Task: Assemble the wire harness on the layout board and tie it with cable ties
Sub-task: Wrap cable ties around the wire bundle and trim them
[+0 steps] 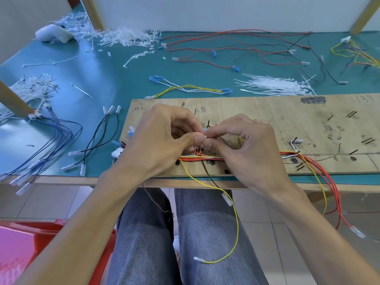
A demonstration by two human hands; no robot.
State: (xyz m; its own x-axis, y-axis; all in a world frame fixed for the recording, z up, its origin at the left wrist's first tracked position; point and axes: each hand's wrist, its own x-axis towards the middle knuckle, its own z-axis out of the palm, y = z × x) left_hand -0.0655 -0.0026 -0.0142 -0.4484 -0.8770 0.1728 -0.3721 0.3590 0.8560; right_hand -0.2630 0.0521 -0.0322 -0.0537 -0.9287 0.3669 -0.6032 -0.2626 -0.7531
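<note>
A wooden layout board (267, 120) with black pegs lies on the green table. A wire harness (207, 158) of red, orange, white and yellow wires runs along its front edge, and loose ends hang off the table. My left hand (162, 136) and my right hand (244, 145) meet above the bundle near the board's middle. Both pinch a small white cable tie (205, 134) between thumb and fingers. The tie's loop and the wires inside it are mostly hidden by my fingers.
A pile of unused white cable ties (275, 85) lies behind the board. Spare wires with connectors (191, 88) and red and black leads (236, 48) are spread across the table. Blue wires (59, 132) and cut tie scraps (123, 38) lie at the left.
</note>
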